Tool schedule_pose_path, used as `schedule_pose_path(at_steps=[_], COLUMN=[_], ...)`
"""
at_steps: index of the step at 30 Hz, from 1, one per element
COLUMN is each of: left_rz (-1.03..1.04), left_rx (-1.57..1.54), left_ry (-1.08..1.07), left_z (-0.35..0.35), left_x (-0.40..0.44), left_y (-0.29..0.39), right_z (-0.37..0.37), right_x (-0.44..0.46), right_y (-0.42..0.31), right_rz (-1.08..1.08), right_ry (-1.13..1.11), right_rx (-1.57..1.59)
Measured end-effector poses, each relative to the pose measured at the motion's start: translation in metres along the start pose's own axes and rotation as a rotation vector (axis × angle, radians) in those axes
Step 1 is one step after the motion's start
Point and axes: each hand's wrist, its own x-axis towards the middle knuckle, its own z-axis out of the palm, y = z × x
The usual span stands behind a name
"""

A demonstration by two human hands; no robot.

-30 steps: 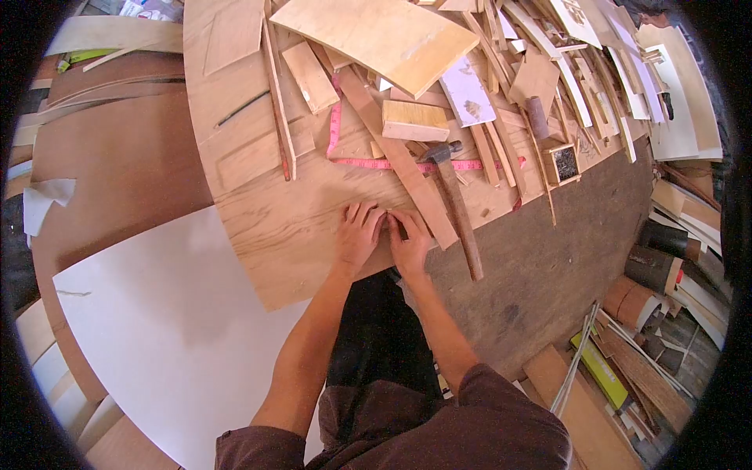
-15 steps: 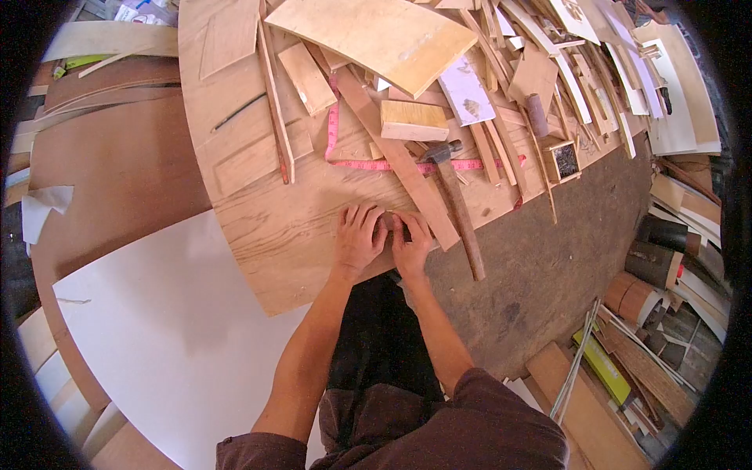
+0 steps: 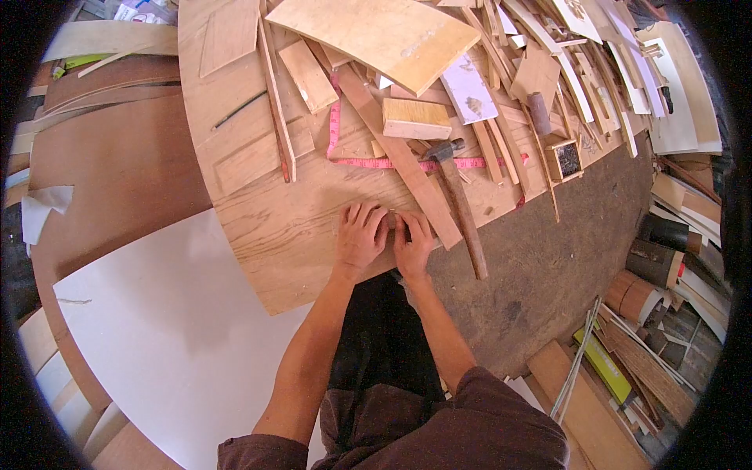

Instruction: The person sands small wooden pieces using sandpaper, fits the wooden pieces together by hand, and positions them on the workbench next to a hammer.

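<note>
At the near edge of the wooden worktable [image 3: 274,258], my left hand [image 3: 360,241] and my right hand [image 3: 413,244] are side by side, with fingers bent and thumbs close together. Between their fingertips is a small brown piece [image 3: 392,220], mostly covered, so its kind is unclear. Just right of my right hand runs a long flat wood strip [image 3: 415,185]. A hammer [image 3: 460,207] with a dark head and wooden handle lies beyond it, its handle end jutting over the table edge. A pink measuring tape [image 3: 360,163] bends across the tabletop.
A wood block [image 3: 417,119], a wide board [image 3: 372,39] and many offcuts crowd the table's far side. A small box [image 3: 564,160] with dark contents sits near the right edge. White sheet [image 3: 157,329] lies at left; wood scraps and cylinders [image 3: 636,298] are at right.
My hands stay together around the small brown piece, with only slight finger movement. The view has shifted very slightly; the things on the table lie as before.
</note>
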Motion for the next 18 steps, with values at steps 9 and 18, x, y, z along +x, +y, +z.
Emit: schedule_pose_path(at_steps=[9, 18], left_rz=[0.008, 0.013], left_rx=[0.007, 0.017], left_ry=[0.0, 0.004], left_z=[0.0006, 0.0016], left_x=[-0.0014, -0.0001], left_y=[-0.0007, -0.0004], right_z=[-0.0005, 0.0006], right_x=[-0.0005, -0.0013], right_y=[-0.0016, 0.0016], right_rz=[0.0, -0.02], right_ry=[-0.011, -0.021], right_rx=[-0.007, -0.036])
